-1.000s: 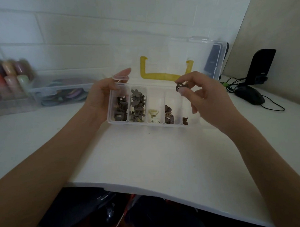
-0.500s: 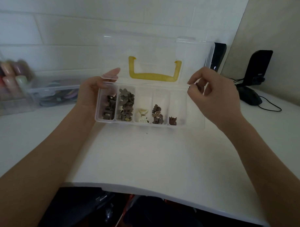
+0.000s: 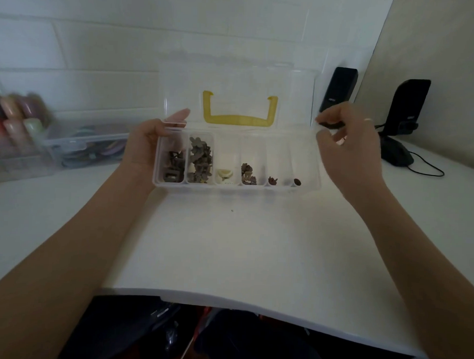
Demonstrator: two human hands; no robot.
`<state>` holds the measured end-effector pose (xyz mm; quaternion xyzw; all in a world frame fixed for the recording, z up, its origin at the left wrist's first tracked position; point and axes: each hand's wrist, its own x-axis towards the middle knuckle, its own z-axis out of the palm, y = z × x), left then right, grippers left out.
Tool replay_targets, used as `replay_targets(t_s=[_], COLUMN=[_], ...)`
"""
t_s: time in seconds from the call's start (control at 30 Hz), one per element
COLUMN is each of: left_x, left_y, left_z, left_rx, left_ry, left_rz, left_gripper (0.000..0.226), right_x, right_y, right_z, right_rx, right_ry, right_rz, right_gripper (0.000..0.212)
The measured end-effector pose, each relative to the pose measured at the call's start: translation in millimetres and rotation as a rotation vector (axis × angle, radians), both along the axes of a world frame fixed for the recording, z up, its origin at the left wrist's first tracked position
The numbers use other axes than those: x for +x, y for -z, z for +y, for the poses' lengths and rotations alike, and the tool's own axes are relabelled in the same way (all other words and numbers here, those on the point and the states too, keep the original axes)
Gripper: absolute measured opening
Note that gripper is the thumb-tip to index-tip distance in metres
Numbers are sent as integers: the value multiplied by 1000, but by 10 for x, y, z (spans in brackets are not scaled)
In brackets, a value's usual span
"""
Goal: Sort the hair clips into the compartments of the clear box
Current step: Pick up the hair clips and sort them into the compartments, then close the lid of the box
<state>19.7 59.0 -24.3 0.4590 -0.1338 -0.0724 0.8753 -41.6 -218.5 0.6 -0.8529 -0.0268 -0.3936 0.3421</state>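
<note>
I see the clear box (image 3: 237, 188) on the white bench (image 3: 228, 246), lid (image 3: 238, 80) upright. My left hand (image 3: 148, 146) holds its left end; my right hand (image 3: 350, 145) is curled at the far right corner. Brown hair clips (image 3: 200, 162) fill the left compartments, with one dark clip (image 3: 297, 181) alone in the rightmost.

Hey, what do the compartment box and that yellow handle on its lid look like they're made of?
The box looks like clear, glossy hard plastic: the clips and the wall behind show through its walls and raised lid. The yellow handle seems to be a slightly translucent moulded plastic, though seeing it through the lid leaves its finish uncertain.
</note>
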Motion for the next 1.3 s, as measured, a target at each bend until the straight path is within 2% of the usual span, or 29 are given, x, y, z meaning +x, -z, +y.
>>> replay_targets(t_s=[0.07,0.17,0.23,0.3,0.43,0.47,0.53,0.63,0.7,0.8,0.9,0.97,1.13,1.3], left_x=[19,48,47,66,68,46,8,1,9,9,20,23,-53,-87], left_y=[4,17,16,23,57,55,47,81,89,68,95,123,113,138], left_z=[-18,-38,-41,-43,-71,-73,-71,-54,-68,-135,-158,-126,-118,-119], left_rx=[18,54,55,19,-45,-81,-173,-209,-146,-32,55,67,129,169], left_ry=[-9,-3,2,3,-60,-34,12,-45,-76,-54,-34,-78,-144,-202], left_rz=[22,33,42,-5,-49,-29,22,89,105,105,65,23,-59,-73], left_gripper=[58,66,73,60,52,42,24,20,20,11,8,16,17,17], right_x=[30,115,130,125,96,96,76,63,62,80,117,143,84,-31], right_y=[2,59,86,111,103,102,109,163,181,224,269,324,330,261], right_z=[-12,8,51,86,80,76,84,83,51,55,93,76,17,-89], right_rx=[206,514,607,682,842,901,987,1075,1149,1097,855,758,774,795], right_ry=[-41,-118,-146,-187,-279,-297,-326,-415,-486,-496,-369,-367,-410,-636], right_rz=[45,292,396,425,378,347,267,147,108,112,187,186,213,365], right_gripper=[25,44,58,53,25,19,19,19,30,49,36,28,24,25])
